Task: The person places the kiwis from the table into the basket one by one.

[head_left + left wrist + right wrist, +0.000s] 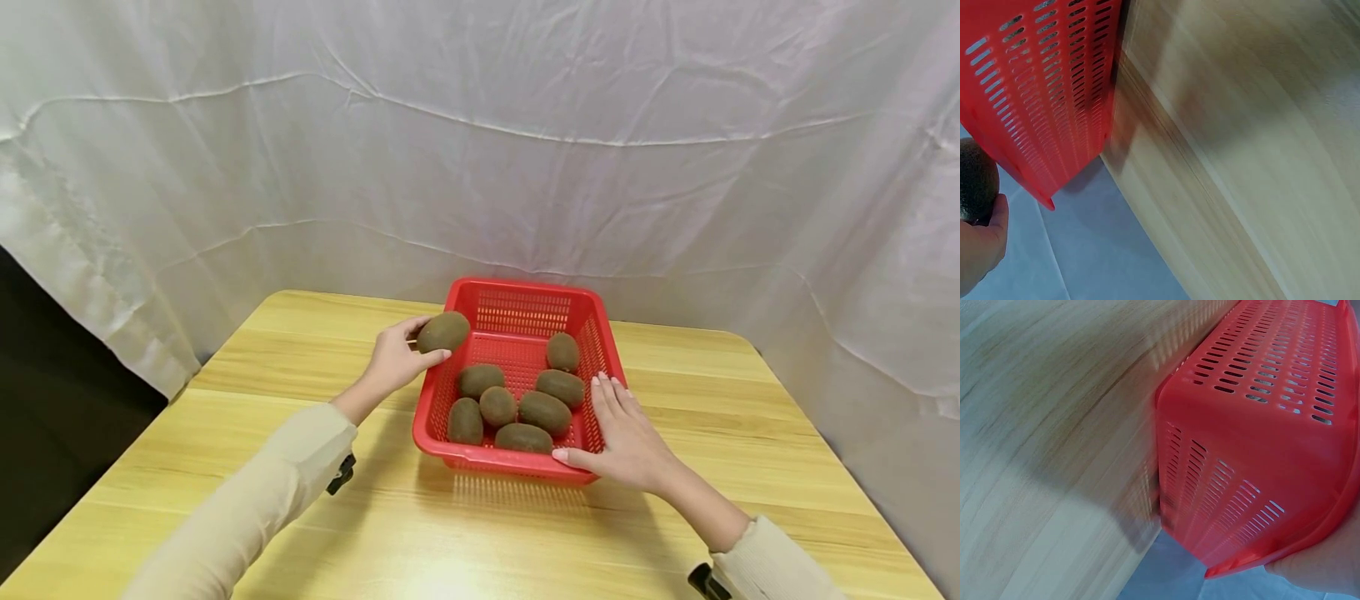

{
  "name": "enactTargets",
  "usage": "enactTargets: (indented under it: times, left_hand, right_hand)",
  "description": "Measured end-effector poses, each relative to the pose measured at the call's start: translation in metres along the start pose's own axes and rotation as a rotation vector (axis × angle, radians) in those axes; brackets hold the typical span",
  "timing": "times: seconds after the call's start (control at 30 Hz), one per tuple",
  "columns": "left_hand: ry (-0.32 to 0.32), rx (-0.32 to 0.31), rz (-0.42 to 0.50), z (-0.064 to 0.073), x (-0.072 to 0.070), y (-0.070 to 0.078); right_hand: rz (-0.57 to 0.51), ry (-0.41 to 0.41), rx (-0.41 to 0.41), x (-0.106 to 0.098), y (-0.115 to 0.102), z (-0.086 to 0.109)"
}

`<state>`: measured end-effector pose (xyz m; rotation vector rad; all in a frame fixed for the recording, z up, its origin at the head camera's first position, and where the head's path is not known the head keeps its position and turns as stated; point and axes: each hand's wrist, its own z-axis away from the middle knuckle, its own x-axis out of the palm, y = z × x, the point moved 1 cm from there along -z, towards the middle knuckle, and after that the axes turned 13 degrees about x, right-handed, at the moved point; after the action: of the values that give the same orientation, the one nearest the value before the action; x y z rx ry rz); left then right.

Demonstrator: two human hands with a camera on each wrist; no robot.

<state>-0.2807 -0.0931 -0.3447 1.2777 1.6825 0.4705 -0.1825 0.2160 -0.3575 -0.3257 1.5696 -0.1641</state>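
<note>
My left hand (397,357) pinches a brown kiwi (444,332) between thumb and fingers, at the left rim of a red plastic basket (517,467). In the left wrist view, that kiwi (977,181) shows at the left edge, beside the basket's slotted wall (1054,94). Across the basket, my right hand (633,446) rests on the front right corner of the rim, fingers straight and thumb along the front edge. Several kiwis lie inside the basket, among them a round-looking one (498,407) and one near the right wall (562,352).
The basket stands on a light wooden table (330,517). White cloth (480,167) hangs behind and on both sides of it. A dark area (67,400) lies past the table's left edge. Both sleeves carry a black wrist device.
</note>
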Motion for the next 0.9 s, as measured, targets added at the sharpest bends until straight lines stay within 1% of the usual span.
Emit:
enactTargets:
  times: [0.13, 0.33, 0.53, 0.63, 0.9]
  left_hand:
    - [-0.027, 0.004, -0.019, -0.006, 0.006, -0.001]
    - [-0.061, 0.037, -0.067, -0.016, 0.015, -0.004]
    - [-0.088, 0.069, -0.138, -0.022, 0.022, -0.005]
    - [-0.116, 0.069, -0.171, -0.025, 0.026, -0.003]
    - [-0.205, 0.123, -0.286, -0.033, 0.039, -0.002]
  right_hand:
    - [-0.001, -0.007, 0.003, 0.001, 0.0, -0.001]
    - [-0.001, -0.004, 0.0, 0.0, -0.001, -0.001]
    - [-0.003, -0.006, 0.001, 0.002, 0.0, -0.002]
    - [-0.005, -0.007, 0.002, 0.002, 0.001, -0.001]
    - [-0.004, -0.005, 0.005, 0.001, 0.001, 0.0]
